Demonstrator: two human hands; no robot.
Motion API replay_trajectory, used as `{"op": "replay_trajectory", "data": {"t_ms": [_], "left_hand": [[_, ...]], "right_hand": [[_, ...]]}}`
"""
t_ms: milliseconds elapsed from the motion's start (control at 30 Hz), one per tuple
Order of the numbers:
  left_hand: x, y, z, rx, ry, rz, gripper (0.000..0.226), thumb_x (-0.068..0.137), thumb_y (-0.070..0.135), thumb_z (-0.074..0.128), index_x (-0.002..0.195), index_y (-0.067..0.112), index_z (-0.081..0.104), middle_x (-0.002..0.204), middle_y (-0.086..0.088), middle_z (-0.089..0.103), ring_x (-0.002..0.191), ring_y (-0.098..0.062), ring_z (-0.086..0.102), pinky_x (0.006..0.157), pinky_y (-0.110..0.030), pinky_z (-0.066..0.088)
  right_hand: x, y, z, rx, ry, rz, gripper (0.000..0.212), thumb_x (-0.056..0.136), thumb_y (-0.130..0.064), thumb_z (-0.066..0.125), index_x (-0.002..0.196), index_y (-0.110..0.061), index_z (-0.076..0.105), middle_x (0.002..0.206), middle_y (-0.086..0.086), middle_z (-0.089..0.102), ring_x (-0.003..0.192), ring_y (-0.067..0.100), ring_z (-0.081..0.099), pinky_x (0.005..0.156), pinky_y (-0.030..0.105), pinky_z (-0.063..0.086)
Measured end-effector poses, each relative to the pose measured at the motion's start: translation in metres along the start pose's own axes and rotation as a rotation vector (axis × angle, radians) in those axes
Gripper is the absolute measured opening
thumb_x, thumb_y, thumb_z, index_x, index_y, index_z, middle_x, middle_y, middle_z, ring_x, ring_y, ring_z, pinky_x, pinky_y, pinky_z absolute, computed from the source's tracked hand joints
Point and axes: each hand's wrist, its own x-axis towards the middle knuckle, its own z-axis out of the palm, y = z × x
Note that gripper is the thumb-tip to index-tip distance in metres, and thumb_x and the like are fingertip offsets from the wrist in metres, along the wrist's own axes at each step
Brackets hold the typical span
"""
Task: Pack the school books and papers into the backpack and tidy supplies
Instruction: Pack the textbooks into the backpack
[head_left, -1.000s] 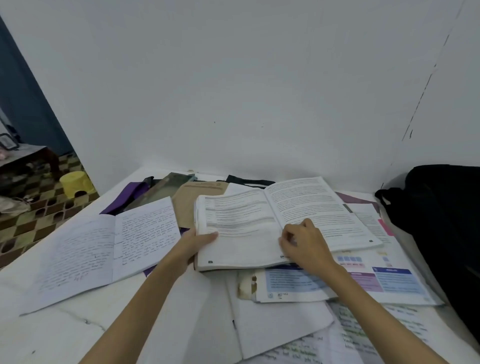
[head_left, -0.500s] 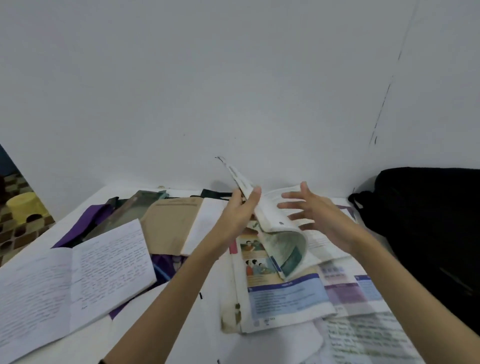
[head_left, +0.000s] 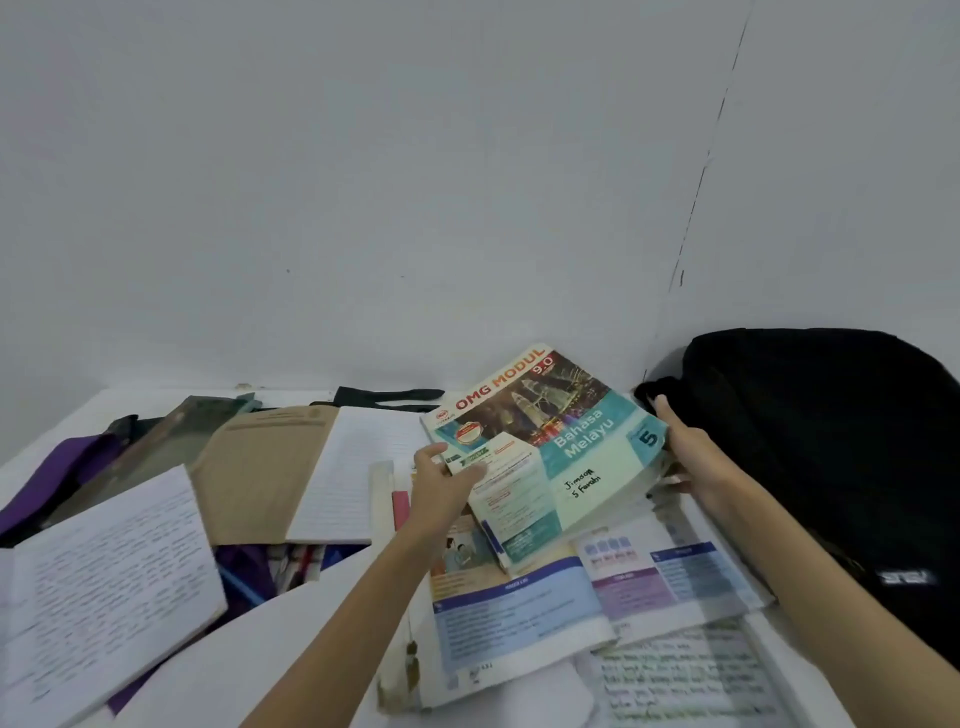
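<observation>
Head view: both hands' grip (head_left: 691, 457) holds the closed workbook (head_left: 550, 447).

Teal-red workbook (head_left: 550, 447); black backpack (head_left: 831, 441); brown notebook (head_left: 260, 467); purple folder (head_left: 47, 478)

Black backpack (head_left: 831, 467) cut off by right edge, opening not visible. Right hand (head_left: 691, 457) fingertips hidden behind workbook (head_left: 550, 447). Open textbook (head_left: 519, 613) upper pages covered by workbook, print too blurred to read. Handwritten notebook (head_left: 98, 587) cut off at left edge, writing illegible. Lined sheet (head_left: 691, 680) cropped at bottom. Purple item (head_left: 47, 473) mostly buried, identity unclear.
</observation>
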Motion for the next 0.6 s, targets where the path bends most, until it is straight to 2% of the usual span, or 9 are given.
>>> {"op": "replay_trajectory", "data": {"t_ms": [67,100,233,300,367,400,467,533,600], "left_hand": [[0.006,0.002,-0.001,-0.022,0.016,-0.046,0.051,0.088,0.01,0.064,0.125,0.022,0.03,0.105,-0.005,0.064,0.086,-0.018,0.067,0.06,-0.029,0.053],[0.008,0.003,-0.001,-0.034,0.017,-0.068,0.053,0.088,0.01,0.064,0.127,0.023,0.03,0.107,-0.007,0.065,0.089,-0.021,0.067,0.062,-0.031,0.054],[0.013,0.012,-0.006,-0.161,0.058,-0.175,0.048,0.087,0.011,0.065,0.128,0.006,0.041,0.103,-0.014,0.067,0.091,-0.025,0.067,0.067,-0.037,0.054],[0.013,0.017,-0.008,-0.134,-0.021,-0.199,0.035,0.088,0.011,0.064,0.119,-0.002,0.054,0.099,-0.015,0.07,0.086,-0.026,0.069,0.062,-0.035,0.054],[0.012,0.021,-0.007,-0.123,-0.174,-0.222,0.027,0.089,0.008,0.062,0.115,0.0,0.059,0.095,-0.013,0.072,0.081,-0.025,0.07,0.059,-0.033,0.057],[0.011,0.023,-0.006,-0.111,-0.236,-0.226,0.026,0.089,0.007,0.061,0.114,0.002,0.059,0.094,-0.012,0.072,0.08,-0.025,0.071,0.058,-0.032,0.058],[0.011,0.025,-0.004,-0.092,-0.298,-0.215,0.024,0.09,0.005,0.059,0.114,0.004,0.058,0.097,-0.012,0.072,0.083,-0.025,0.071,0.061,-0.032,0.058],[0.01,0.026,-0.004,-0.094,-0.316,-0.179,0.024,0.091,0.004,0.058,0.114,0.005,0.059,0.102,-0.012,0.071,0.086,-0.026,0.07,0.062,-0.033,0.058],[0.008,0.03,-0.008,-0.099,-0.315,-0.12,0.027,0.09,0.004,0.058,0.117,0.005,0.059,0.107,-0.013,0.071,0.092,-0.028,0.069,0.068,-0.035,0.058]], "right_hand": [[0.001,0.006,0.003,0.017,-0.008,0.033,0.066,0.092,-0.065,0.03,0.12,-0.015,0.062,0.122,0.011,0.059,0.122,0.03,0.048,0.108,0.046,0.031],[0.001,0.007,0.006,0.019,-0.003,0.042,0.071,0.09,-0.068,0.028,0.123,-0.015,0.061,0.128,0.01,0.057,0.128,0.03,0.044,0.108,0.045,0.027],[0.01,0.009,0.011,0.02,0.011,0.049,0.083,0.082,-0.078,0.025,0.106,-0.011,0.068,0.107,0.007,0.065,0.109,0.024,0.053,0.101,0.04,0.028],[0.02,0.014,0.007,0.044,-0.047,0.045,0.096,0.063,-0.093,0.03,0.098,-0.013,0.07,0.104,0.009,0.068,0.109,0.026,0.055,0.109,0.044,0.03],[0.025,0.019,0.003,0.047,-0.137,0.086,0.108,0.051,-0.099,0.034,0.105,-0.012,0.068,0.102,0.015,0.071,0.104,0.029,0.062,0.102,0.043,0.04],[0.021,0.019,0.003,0.034,-0.19,0.103,0.099,0.056,-0.095,0.037,0.11,-0.017,0.065,0.101,0.015,0.072,0.099,0.029,0.065,0.095,0.041,0.046],[0.013,0.014,0.008,0.027,-0.233,0.075,0.059,0.069,-0.076,0.054,0.108,-0.031,0.058,0.098,0.012,0.073,0.095,0.028,0.069,0.092,0.044,0.05],[0.012,0.013,0.013,0.01,-0.252,0.052,0.048,0.074,-0.05,0.07,0.109,-0.018,0.06,0.095,0.011,0.074,0.091,0.028,0.07,0.092,0.047,0.051],[0.007,0.005,0.017,0.075,-0.246,0.031,0.044,0.081,-0.029,0.071,0.115,-0.006,0.056,0.093,0.012,0.073,0.085,0.029,0.069,0.083,0.044,0.054]]}}
